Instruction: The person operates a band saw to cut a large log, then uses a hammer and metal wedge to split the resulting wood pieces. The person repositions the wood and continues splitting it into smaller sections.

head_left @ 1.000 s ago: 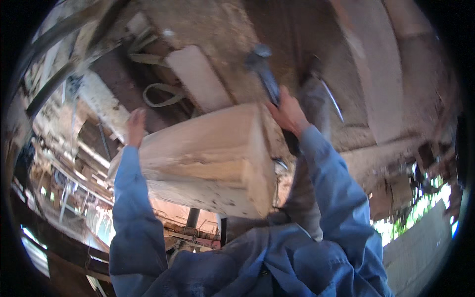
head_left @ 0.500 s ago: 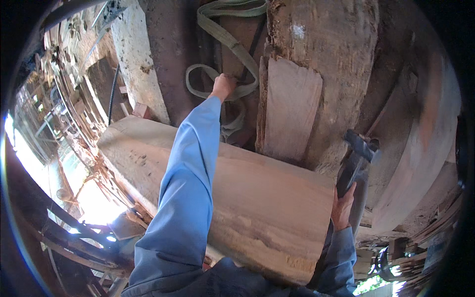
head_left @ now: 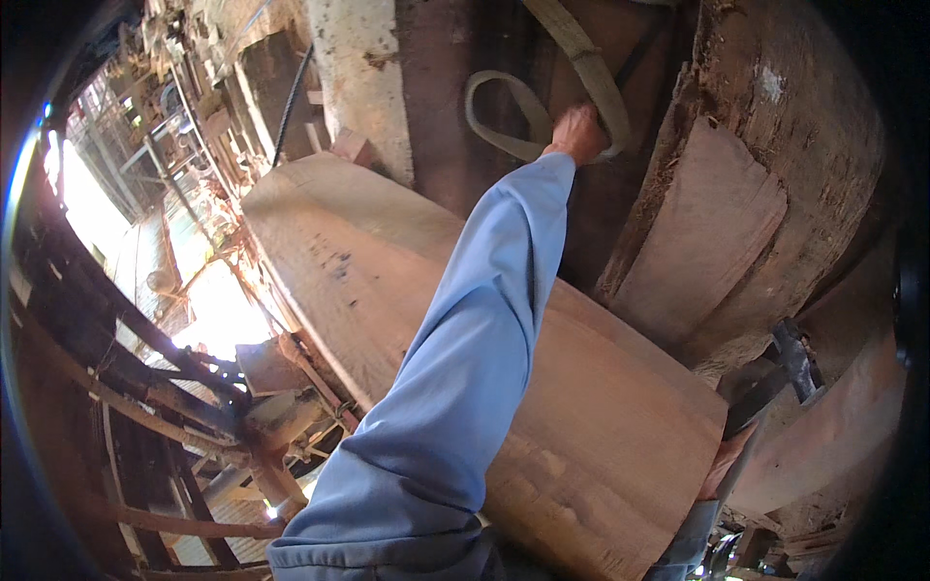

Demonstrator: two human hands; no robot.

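Observation:
My left hand (head_left: 579, 134), its arm stretched across a thick wooden slab (head_left: 581, 407), is closed on a pale green webbing strap (head_left: 586, 63). A loop of that strap hangs to the left of the hand. My right hand (head_left: 728, 463) sits at the slab's right end, partly hidden behind its edge. Its fingers wrap a hammer (head_left: 796, 358) by the dark handle, with the metal head pointing up and away from me.
Beyond the slab stand a rough-edged timber (head_left: 814, 145), a smaller wood piece (head_left: 707, 223) against it and a pale post (head_left: 363, 87). A small reddish block (head_left: 351, 147) touches the slab's far left end. Scrap wood and a curved wooden frame (head_left: 155, 523) lie left.
My view has swung left, so slab, strap and both hands appear further right. The left hand still grips the strap, and the right hand with the hammer is now more hidden by the slab.

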